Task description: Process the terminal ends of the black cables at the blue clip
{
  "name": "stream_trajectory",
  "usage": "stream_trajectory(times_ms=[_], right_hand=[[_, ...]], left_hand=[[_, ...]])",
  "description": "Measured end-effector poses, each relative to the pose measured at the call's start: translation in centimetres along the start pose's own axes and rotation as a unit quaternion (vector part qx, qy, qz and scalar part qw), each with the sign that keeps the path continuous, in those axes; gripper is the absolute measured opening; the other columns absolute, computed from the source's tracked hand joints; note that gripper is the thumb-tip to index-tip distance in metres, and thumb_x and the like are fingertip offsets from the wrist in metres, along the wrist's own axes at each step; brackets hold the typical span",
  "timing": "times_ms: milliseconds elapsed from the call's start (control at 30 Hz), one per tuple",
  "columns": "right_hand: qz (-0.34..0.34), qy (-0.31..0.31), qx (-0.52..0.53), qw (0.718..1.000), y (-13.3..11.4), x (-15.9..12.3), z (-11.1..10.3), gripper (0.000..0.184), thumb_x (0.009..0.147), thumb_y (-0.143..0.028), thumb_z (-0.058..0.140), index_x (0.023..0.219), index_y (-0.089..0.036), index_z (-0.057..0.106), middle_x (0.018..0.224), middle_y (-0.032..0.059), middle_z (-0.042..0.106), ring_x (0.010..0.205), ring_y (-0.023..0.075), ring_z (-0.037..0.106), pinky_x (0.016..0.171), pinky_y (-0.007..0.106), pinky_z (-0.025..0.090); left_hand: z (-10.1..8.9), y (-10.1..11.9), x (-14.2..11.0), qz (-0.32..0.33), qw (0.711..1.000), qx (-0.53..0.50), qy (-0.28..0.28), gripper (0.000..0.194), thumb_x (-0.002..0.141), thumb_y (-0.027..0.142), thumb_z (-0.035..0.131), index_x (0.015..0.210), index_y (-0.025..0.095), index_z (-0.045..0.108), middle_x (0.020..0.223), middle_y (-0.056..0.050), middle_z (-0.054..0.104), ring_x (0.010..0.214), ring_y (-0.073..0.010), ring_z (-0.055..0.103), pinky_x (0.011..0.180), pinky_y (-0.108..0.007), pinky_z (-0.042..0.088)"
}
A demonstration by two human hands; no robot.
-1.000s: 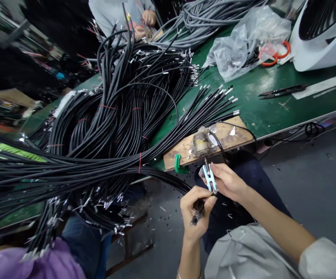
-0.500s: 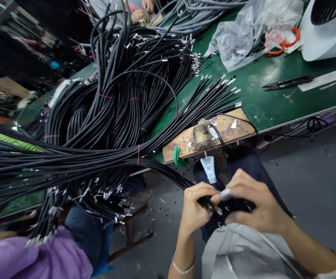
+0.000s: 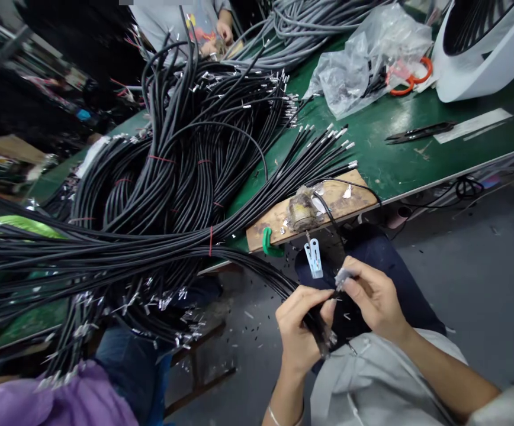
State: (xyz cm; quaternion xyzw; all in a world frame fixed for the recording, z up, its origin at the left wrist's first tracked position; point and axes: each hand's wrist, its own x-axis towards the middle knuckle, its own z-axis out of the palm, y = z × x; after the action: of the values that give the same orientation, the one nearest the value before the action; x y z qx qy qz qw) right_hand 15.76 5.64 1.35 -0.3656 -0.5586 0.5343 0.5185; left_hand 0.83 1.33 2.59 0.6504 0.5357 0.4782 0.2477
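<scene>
The head camera, the only view, looks forward and down at a green worktable (image 3: 401, 174) and the person's two hands. The left hand (image 3: 300, 325) is curled around the end of a bundle of black cables (image 3: 263, 267), which runs in from the table at left; the cut ends poke out below the fingers. The right hand (image 3: 375, 296) pinches a small, pale, translucent scrap (image 3: 343, 277) between thumb and fingertips, right beside the left thumb; whether it touches a cable end is too small to tell.

Just beyond the hands, a light-blue clip (image 3: 314, 259) is at the end of a thin metal shaft, which sticks out from a wrapped lump (image 3: 302, 211) on a wooden board (image 3: 355, 192). A green clamp (image 3: 269, 242) sits at the board's edge. Neither hand touches the clip.

More cables with silvery tips heap up at left, and dark snips (image 3: 419, 132) lie at right. At the top, a co-worker's hand (image 3: 225, 32) is busy too.

The step in hand seems to be handling single cable ends. The next move likely calls for a steady left grip and a precise right pinch.
</scene>
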Motion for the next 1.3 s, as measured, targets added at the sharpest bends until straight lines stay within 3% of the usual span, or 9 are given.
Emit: stream_trajectory(times_ms=[200, 333, 467, 567, 633, 767, 933, 1200, 1300], right_hand=[[-0.060, -0.045, -0.142, 0.987, 0.1, 0.4, -0.3, 0.014, 0.085, -0.015, 0.058, 0.071, -0.019, 0.054, 0.069, 0.0015, 0.053, 0.069, 0.0164, 0.048, 0.070, 0.033, 0.040], [0.000, -0.027, -0.158, 0.987, 1.4, 0.5, 0.2, 0.033, 0.086, -0.020, 0.056, 0.056, -0.020, 0.043, 0.057, -0.0025, 0.041, 0.059, 0.0136, 0.041, 0.059, 0.030, 0.035], [0.073, -0.077, -0.078, 0.991, 1.8, 1.1, -1.0, 0.021, 0.083, -0.031, 0.065, 0.068, -0.017, 0.061, 0.066, 0.0002, 0.053, 0.061, 0.0132, 0.047, 0.056, 0.027, 0.037], [0.043, -0.160, -0.083, 0.983, 1.2, 1.6, -1.8, 0.011, 0.082, -0.026, 0.066, 0.080, -0.016, 0.067, 0.075, 0.0037, 0.060, 0.069, 0.0151, 0.051, 0.062, 0.028, 0.039], [0.026, -0.144, -0.092, 0.985, 1.1, 1.6, -1.5, 0.012, 0.083, -0.022, 0.065, 0.072, -0.016, 0.065, 0.071, 0.0031, 0.058, 0.069, 0.0154, 0.050, 0.063, 0.028, 0.038], [0.094, -0.011, 0.080, 0.992, 2.3, 0.4, 1.1, 0.024, 0.081, -0.028, 0.067, 0.062, -0.017, 0.057, 0.064, -0.0009, 0.047, 0.062, 0.0127, 0.044, 0.058, 0.026, 0.036], [0.229, -0.030, 0.359, 0.904, 3.7, -0.6, 3.4, 0.029, 0.076, -0.043, 0.071, 0.070, -0.017, 0.061, 0.067, -0.0002, 0.050, 0.059, 0.0123, 0.049, 0.055, 0.025, 0.042], [-0.048, -0.060, 0.085, 0.993, 3.8, 0.2, 1.0, 0.009, 0.082, -0.020, 0.067, 0.090, -0.018, 0.068, 0.085, 0.0076, 0.063, 0.079, 0.0187, 0.057, 0.073, 0.033, 0.048], [-0.022, -0.042, 0.104, 0.993, 3.8, 0.1, 1.6, 0.012, 0.083, -0.027, 0.066, 0.077, -0.017, 0.065, 0.071, 0.0040, 0.060, 0.067, 0.0161, 0.055, 0.062, 0.029, 0.046]], left_hand=[[0.1, -0.3, -0.1, 0.017, 0.997, 0.054, -0.058, 0.013, 0.079, 0.006, 0.064, 0.086, 0.016, 0.067, 0.072, -0.003, 0.065, 0.062, -0.0117, 0.060, 0.057, -0.022, 0.047], [-0.1, -0.6, 0.0, 0.015, 0.987, 0.075, -0.145, 0.007, 0.082, 0.010, 0.061, 0.081, 0.015, 0.066, 0.068, -0.003, 0.062, 0.057, -0.0110, 0.058, 0.053, -0.021, 0.043], [-0.2, -0.9, -0.3, -0.019, 0.993, 0.067, -0.094, 0.009, 0.083, 0.009, 0.059, 0.086, 0.015, 0.066, 0.070, -0.003, 0.061, 0.061, -0.0115, 0.058, 0.057, -0.021, 0.043], [-0.2, -1.0, -0.5, -0.023, 0.996, 0.055, -0.064, 0.011, 0.082, 0.008, 0.060, 0.088, 0.015, 0.065, 0.072, -0.002, 0.061, 0.063, -0.0112, 0.057, 0.058, -0.021, 0.043], [-0.2, -1.1, -0.6, -0.030, 0.996, 0.051, -0.062, 0.010, 0.082, 0.010, 0.061, 0.088, 0.016, 0.064, 0.074, -0.002, 0.061, 0.065, -0.0115, 0.057, 0.060, -0.021, 0.043], [0.1, -1.4, -0.7, -0.061, 0.996, 0.044, -0.041, 0.004, 0.081, 0.016, 0.065, 0.084, 0.016, 0.062, 0.070, 0.000, 0.055, 0.061, -0.0109, 0.052, 0.056, -0.021, 0.040], [0.1, -1.5, -0.7, -0.085, 0.996, -0.009, -0.019, 0.015, 0.088, 0.021, 0.056, 0.075, 0.015, 0.061, 0.062, 0.000, 0.053, 0.055, -0.0103, 0.050, 0.052, -0.021, 0.036], [-1.1, -1.0, 0.3, -0.150, 0.981, -0.016, -0.125, 0.037, 0.094, 0.024, 0.047, 0.059, 0.015, 0.053, 0.054, 0.002, 0.047, 0.051, -0.0083, 0.046, 0.053, -0.021, 0.032], [-1.1, -1.2, 0.4, -0.149, 0.980, -0.030, -0.130, 0.038, 0.094, 0.026, 0.047, 0.058, 0.015, 0.053, 0.053, 0.002, 0.046, 0.050, -0.0080, 0.046, 0.052, -0.021, 0.032]])
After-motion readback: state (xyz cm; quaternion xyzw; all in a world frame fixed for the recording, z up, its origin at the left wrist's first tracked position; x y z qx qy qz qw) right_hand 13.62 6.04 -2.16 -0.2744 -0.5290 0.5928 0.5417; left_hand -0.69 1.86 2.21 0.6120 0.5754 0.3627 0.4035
